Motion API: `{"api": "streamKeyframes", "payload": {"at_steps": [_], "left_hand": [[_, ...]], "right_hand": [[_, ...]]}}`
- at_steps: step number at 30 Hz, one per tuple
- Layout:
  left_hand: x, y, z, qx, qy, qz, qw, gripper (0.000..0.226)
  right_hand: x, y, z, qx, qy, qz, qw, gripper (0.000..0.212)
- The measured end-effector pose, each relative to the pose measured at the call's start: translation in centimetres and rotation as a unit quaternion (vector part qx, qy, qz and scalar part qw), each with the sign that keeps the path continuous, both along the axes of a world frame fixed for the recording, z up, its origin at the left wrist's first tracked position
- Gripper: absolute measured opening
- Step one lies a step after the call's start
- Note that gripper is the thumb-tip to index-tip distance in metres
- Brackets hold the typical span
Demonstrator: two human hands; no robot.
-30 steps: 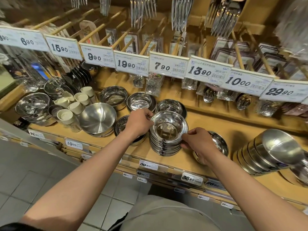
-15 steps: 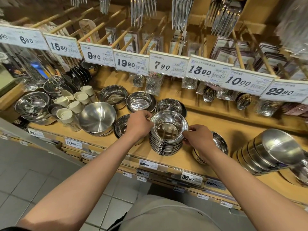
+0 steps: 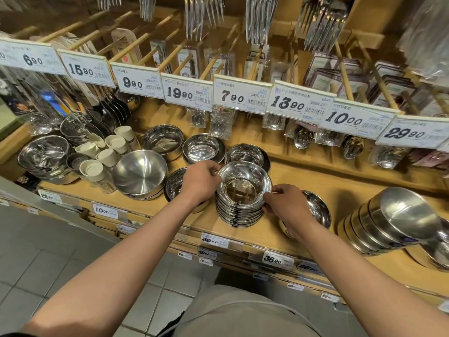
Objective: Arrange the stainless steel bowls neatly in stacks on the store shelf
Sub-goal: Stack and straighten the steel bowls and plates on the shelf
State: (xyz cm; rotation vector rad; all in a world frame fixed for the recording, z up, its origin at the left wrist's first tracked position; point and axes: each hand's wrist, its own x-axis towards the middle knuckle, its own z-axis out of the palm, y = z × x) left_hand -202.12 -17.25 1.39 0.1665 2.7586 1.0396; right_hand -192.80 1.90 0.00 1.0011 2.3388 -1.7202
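Steadying the stack (image 3: 239, 210) from both sides, I had my left hand (image 3: 200, 182) curled on its left rim and my right hand (image 3: 286, 206) pinching the right edge, fingers closed narrow on the upper bowls near the front of the shelf (image 3: 328, 188). The top bowl (image 3: 244, 186) sat level and centred, and the rims beneath it lined up closely, so this pile looked all but finished; I judged only a last squaring remained.

Behind it, three smaller piles stood upright in a row: a deep bowl (image 3: 162, 142), a middle bowl (image 3: 201, 148) and a third bowl (image 3: 246, 155) just behind my stack. A wide brushed bowl (image 3: 141, 175) rested on its own short pile to the left, and a further pile (image 3: 45, 155) sat at the far left beside the white-lidded cups (image 3: 102, 154).

Work was left, as far as I could judge. A dark bowl (image 3: 175, 187) was half hidden under my left wrist, and another bowl (image 3: 317, 211) lay behind my right hand; I could not tell whether either was stacked true. To the right, a tipped stack (image 3: 388, 222) lay on its side, its rims facing outward, well apart from the others, and it would need standing up. At the far right edge another shiny bowl (image 3: 439, 249) was only partly in view.
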Motion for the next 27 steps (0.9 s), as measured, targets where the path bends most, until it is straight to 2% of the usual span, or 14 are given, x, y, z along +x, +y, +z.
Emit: {"api": "streamKeyframes", "payload": {"at_steps": [4,8,10,12,14,17,20,22,25,27], "left_hand": [[0.4,0.1,0.1,0.005,0.014,-0.002,1.000,0.027],[2.1,0.8,1.4,0.013,0.178,-0.023,0.984,0.024],[3.6,2.0,2.5,0.056,0.199,-0.057,0.977,0.019],[5.3,4.0,3.2,0.105,0.160,-0.117,0.975,0.015],[7.1,6.1,3.0,0.128,0.065,-0.179,0.973,0.014],[9.1,8.7,0.9,0.129,-0.079,-0.216,0.965,0.014],[9.9,10.5,-1.4,0.057,-0.072,-0.254,0.963,0.020],[10.0,11.4,-2.4,0.036,-0.075,-0.251,0.964,0.021],[10.0,12.7,-3.5,0.038,-0.144,-0.215,0.965,0.031],[9.9,13.4,-4.1,0.052,-0.180,-0.179,0.966,0.030]], "right_hand": [[0.6,0.4,0.4,-0.027,0.002,-0.003,1.000,0.008],[3.3,3.3,0.0,0.012,0.032,-0.058,0.998,0.009],[5.1,5.3,-0.7,0.055,0.026,-0.092,0.994,0.008],[6.8,7.0,-1.5,0.109,-0.003,-0.112,0.988,0.013],[8.2,8.1,-2.2,0.139,-0.024,-0.124,0.982,0.013],[9.1,9.0,-3.5,0.160,-0.047,-0.121,0.979,0.021],[9.0,9.1,-4.1,0.125,-0.065,-0.119,0.983,0.040],[8.7,9.1,-4.5,0.100,-0.074,-0.103,0.987,0.037],[8.5,9.2,-4.9,0.091,-0.079,-0.103,0.987,0.033],[8.7,9.2,-5.0,0.092,-0.076,-0.109,0.987,0.029]]}}
